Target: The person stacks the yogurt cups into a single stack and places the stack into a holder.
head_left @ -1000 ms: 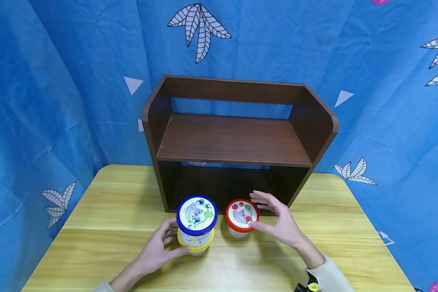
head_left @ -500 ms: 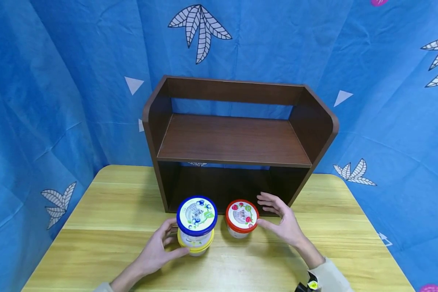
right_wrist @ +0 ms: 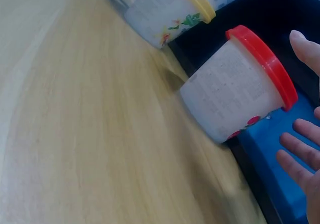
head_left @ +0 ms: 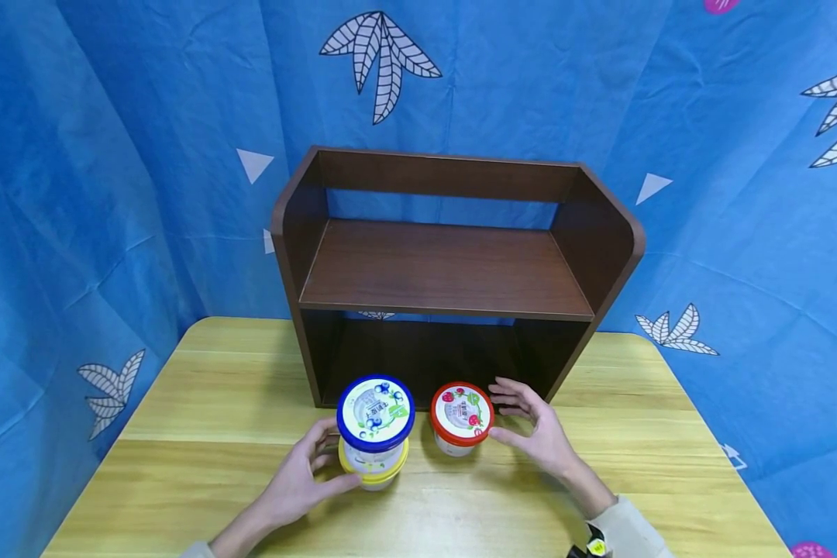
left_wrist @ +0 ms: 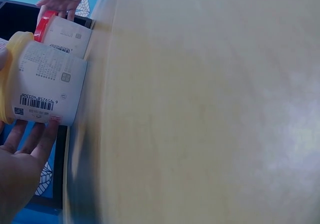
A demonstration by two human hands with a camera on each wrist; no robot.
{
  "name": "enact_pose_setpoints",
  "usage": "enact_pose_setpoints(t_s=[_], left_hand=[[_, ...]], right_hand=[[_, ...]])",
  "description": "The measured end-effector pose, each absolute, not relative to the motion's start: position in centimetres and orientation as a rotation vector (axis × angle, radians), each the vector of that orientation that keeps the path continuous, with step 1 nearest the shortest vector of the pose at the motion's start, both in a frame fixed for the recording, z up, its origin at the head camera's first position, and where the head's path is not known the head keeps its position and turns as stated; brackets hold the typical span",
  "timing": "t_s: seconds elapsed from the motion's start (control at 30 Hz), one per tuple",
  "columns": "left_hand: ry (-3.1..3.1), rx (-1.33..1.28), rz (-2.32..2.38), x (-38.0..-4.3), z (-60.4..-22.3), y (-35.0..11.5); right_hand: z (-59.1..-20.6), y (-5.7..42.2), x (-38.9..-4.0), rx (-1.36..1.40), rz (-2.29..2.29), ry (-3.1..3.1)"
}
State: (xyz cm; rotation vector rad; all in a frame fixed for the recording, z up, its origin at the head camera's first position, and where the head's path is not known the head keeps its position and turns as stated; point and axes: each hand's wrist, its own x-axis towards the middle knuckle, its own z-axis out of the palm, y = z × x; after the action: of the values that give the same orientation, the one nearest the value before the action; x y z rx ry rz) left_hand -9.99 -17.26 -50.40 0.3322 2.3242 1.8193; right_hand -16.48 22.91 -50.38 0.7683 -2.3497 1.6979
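Two tubs are stacked on the table: a blue-lidded tub [head_left: 375,413] with blueberries on its lid stands on a yellow-lidded tub [head_left: 377,477]. My left hand [head_left: 300,477] holds the yellow-lidded one, thumb at the front and fingers round the back left. In the left wrist view, fingers [left_wrist: 42,141] lie against the white wall of this tub [left_wrist: 50,79]. Just right of the stack, a red-lidded tub [head_left: 460,418] with strawberries on its lid stands upright. Beside it my right hand [head_left: 544,438] is spread, thumb tip close to the red rim, with nothing in its grasp.
Behind the tubs a dark brown two-tier shelf [head_left: 446,267] stands on the light wooden table [head_left: 216,403]. Its lower front edge is close behind the tubs. A blue patterned curtain [head_left: 516,85] hangs at the back and sides.
My right hand has drawn back slightly to the right, its thumb leaving the red lid, and lowered a little. The left hand and all the tubs have stayed in place.
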Motion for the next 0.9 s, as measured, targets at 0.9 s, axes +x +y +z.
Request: enact_pose_setpoints(t_s=[0.9], left_hand=[[2.319,0.337,1.823,-10.0,-50.5,-17.3]], right_hand=[[-51.0,21.5,-16.4,0.736,1.631,-2.539]])
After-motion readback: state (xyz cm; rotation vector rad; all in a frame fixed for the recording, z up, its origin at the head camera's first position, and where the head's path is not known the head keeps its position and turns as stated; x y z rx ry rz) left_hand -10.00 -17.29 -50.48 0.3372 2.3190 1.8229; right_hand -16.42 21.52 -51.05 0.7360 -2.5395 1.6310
